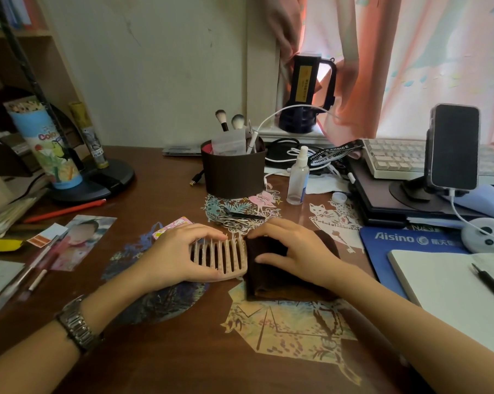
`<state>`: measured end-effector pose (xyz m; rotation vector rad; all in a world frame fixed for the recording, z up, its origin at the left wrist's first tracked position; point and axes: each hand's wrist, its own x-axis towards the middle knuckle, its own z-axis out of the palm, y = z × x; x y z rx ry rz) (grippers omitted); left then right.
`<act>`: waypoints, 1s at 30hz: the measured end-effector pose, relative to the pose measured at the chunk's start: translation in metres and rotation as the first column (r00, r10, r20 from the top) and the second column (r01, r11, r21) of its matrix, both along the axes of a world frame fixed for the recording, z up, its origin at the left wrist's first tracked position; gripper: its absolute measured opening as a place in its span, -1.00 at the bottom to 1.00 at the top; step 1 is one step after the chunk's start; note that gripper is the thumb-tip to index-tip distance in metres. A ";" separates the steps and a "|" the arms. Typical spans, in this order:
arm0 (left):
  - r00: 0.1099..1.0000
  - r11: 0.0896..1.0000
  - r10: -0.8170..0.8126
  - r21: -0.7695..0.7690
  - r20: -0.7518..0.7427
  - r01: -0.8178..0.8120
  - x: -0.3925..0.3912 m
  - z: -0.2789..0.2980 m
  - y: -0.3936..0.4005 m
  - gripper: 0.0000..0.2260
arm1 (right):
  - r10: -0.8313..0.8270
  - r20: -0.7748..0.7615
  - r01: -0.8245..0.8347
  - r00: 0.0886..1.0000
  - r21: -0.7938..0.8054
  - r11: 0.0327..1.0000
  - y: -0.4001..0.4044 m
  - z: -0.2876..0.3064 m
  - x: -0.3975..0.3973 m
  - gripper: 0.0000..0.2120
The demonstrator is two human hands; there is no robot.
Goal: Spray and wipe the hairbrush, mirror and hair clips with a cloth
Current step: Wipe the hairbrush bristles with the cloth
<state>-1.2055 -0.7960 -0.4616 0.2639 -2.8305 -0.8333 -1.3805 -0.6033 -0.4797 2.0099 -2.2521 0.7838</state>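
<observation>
A beige wide-tooth comb-style hairbrush lies flat on the brown desk, teeth pointing away from me. My left hand grips its left side and spine. My right hand presses a folded dark brown cloth against the hairbrush's right edge. Several metal hair clips lie just behind my hands. A clear spray bottle with a white nozzle stands upright behind and to the right. A pink-edged item, possibly the mirror, peeks out behind my left hand.
A dark round organiser with makeup brushes stands behind the clips. A phone on a stand, a keyboard, a blue mouse pad and an open notebook fill the right. A lamp base, pencil tube, photo and pens sit left.
</observation>
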 end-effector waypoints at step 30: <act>0.999 1.000 -0.011 -0.002 0.037 0.011 0.000 0.000 -0.005 -0.45 | -0.013 0.067 0.003 0.998 0.148 0.989 0.035 0.010 -0.034 -0.64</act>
